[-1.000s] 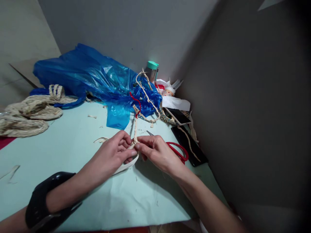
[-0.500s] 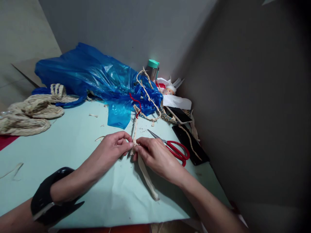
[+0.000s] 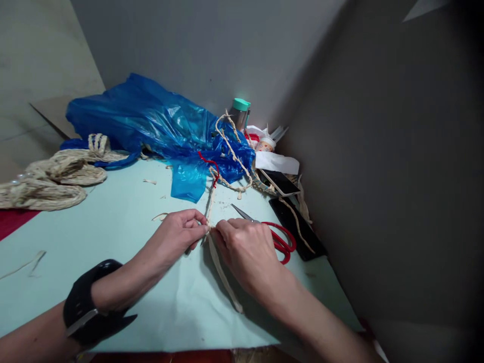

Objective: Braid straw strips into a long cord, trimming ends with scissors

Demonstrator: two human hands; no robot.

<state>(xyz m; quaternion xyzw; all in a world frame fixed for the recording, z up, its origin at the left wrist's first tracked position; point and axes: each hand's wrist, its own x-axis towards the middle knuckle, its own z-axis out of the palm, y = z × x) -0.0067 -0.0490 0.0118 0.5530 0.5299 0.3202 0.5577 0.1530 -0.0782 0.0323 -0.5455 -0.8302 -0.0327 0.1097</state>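
Grey walls (image 3: 264,45), pale green tabletop (image 3: 162,312)

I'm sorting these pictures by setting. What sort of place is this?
Probably a small handcraft corner, perhaps in a home: a braided cord, a bundle of pale fibre and red-handled scissors share one pale green work surface.

Cord (image 3: 210,201) between bundle (image 3: 56,182), left, and scissors (image 3: 244,214), right; bag (image 3: 151,118) behind, on table (image 3: 170,302).
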